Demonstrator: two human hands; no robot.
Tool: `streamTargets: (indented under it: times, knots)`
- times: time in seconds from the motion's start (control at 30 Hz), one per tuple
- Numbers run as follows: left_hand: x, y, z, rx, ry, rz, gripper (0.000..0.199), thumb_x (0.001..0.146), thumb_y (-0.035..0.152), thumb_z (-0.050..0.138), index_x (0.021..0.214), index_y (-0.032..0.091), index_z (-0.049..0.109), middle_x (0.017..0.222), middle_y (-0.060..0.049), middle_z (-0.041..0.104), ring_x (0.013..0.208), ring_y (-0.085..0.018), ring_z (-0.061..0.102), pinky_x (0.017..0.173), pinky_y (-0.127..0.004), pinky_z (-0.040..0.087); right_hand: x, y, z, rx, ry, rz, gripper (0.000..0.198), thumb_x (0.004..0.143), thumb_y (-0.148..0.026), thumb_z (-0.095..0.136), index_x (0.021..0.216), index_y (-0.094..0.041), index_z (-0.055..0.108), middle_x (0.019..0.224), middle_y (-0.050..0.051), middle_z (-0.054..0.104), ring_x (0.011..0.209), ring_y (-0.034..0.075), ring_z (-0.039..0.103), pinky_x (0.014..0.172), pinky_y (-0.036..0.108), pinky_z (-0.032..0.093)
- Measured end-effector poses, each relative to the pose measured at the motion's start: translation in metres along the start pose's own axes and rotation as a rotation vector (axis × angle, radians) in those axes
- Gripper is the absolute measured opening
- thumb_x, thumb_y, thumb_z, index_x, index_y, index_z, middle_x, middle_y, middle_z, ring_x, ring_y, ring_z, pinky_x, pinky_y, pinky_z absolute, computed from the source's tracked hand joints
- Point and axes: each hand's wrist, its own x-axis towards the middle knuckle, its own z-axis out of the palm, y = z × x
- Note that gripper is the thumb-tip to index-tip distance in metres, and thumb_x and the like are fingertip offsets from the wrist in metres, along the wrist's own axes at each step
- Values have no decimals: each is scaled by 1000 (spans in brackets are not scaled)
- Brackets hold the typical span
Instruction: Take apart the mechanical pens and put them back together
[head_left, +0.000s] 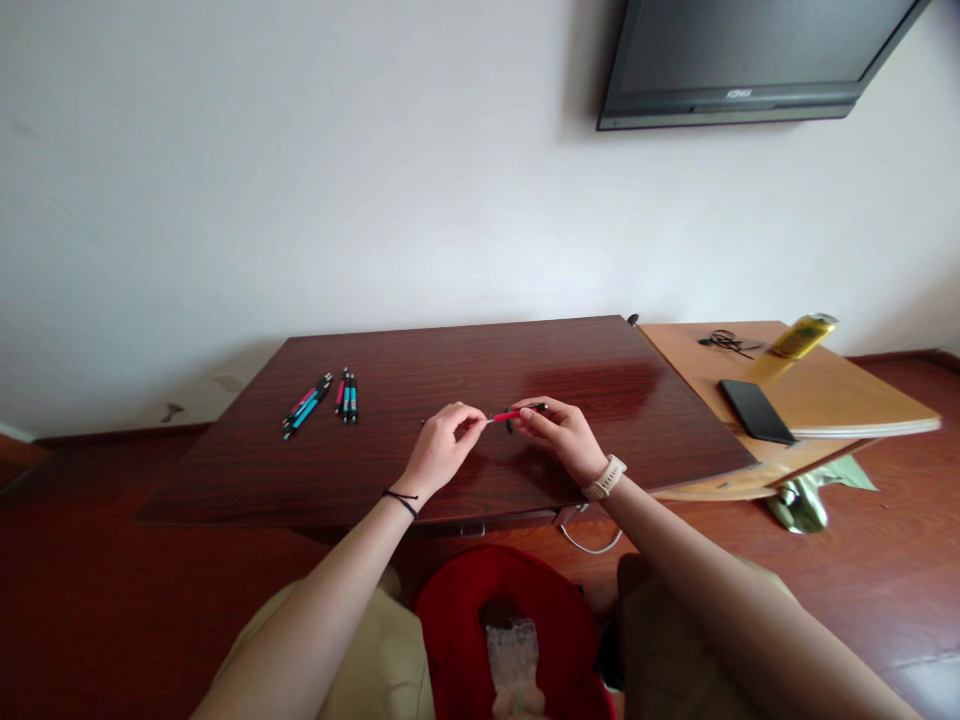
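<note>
The left hand [444, 443] has its thumb and forefinger pressed together on the thin silvery end of a red pen [505, 416], while the right hand [561, 432] pinches the red barrel between thumb and fingers. The pen lies nearly level between the two hands, just over the table [450, 360], its black end toward three o'clock. Taking the pen as the dial's centre, a small black piece [509, 426] shows just below it at six, too small to name. A black band [401, 500] rings the left wrist, a pale watch [604, 478] the right. Toward nine o'clock, well apart from the hands, lie two groups of red and blue pens, the nearer group [347, 397] and the farther group [306, 405]. At three, a phone [756, 410] lies on a lighter desk [862, 390]; between two and three, a coiled cable [725, 342] and a yellow can [804, 336] sit on it. A TV [739, 60] hangs on the wall [337, 170] at one.
</note>
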Motion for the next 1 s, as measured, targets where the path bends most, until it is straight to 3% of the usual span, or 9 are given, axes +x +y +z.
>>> streamTargets:
  times: [0.43, 0.67, 0.9, 1.0]
  knots:
    - [0, 5, -3, -61, -8, -38, 20, 105, 32, 60, 96, 21, 73, 98, -5, 76, 91, -20, 71, 87, -32, 52, 1, 1, 2, 50, -1, 28, 41, 93, -56, 77, 113, -20, 81, 99, 8, 80, 86, 17, 73, 84, 31, 60]
    - [-1, 2, -3, -57, 16, -39, 14, 102, 29, 63, 96, 21, 73, 96, -4, 75, 89, -20, 70, 86, -32, 53, 0, 1, 2, 74, -52, 28, 39, 93, -53, 78, 116, -22, 80, 102, 8, 82, 88, 18, 74, 85, 32, 60]
    - [0, 4, -4, -113, 16, -68, 14, 101, 29, 64, 94, 21, 73, 97, -3, 75, 90, -19, 69, 87, -30, 52, 1, 2, -4, 0, -105, 31, 40, 92, -53, 78, 114, -20, 78, 102, 9, 82, 88, 19, 74, 83, 33, 59]
    - [1, 4, -6, -182, 2, -103, 16, 100, 33, 66, 94, 20, 74, 98, -4, 76, 91, -19, 70, 88, -30, 53, 0, 0, -6, -134, -166, -30, 33, 93, -49, 78, 109, -20, 76, 97, 7, 80, 86, 20, 73, 79, 33, 57]
